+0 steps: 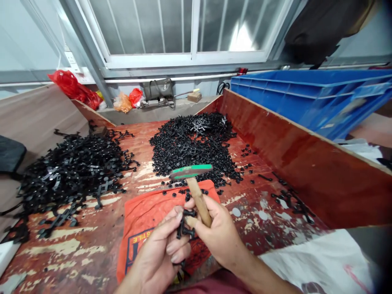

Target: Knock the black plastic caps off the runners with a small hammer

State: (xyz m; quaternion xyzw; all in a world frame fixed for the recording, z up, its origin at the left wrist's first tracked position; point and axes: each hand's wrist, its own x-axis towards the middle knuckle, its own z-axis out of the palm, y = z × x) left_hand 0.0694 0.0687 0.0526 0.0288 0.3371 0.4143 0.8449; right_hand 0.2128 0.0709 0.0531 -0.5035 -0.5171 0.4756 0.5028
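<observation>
My right hand [219, 228] is closed round the wooden handle of a hammer [198, 196], whose narrow head with green paint points away from me. The thumb and fingertips of that hand also touch a small black part [185, 224] with stubby round ends. My left hand [165, 245] pinches the same part from the other side, fingers curled. Both hands are above an orange cloth [137, 216] with dark printing. Just past the hammer head rises a pile of small black pieces [190, 143].
A second pile of black linked parts [76, 167] lies at left. Red wooden boards [275, 151] edge the worktop at right, with a blue crate [306, 94] beyond. Loose black parts [294, 200] lie near that board. A white sack [324, 261] is at lower right.
</observation>
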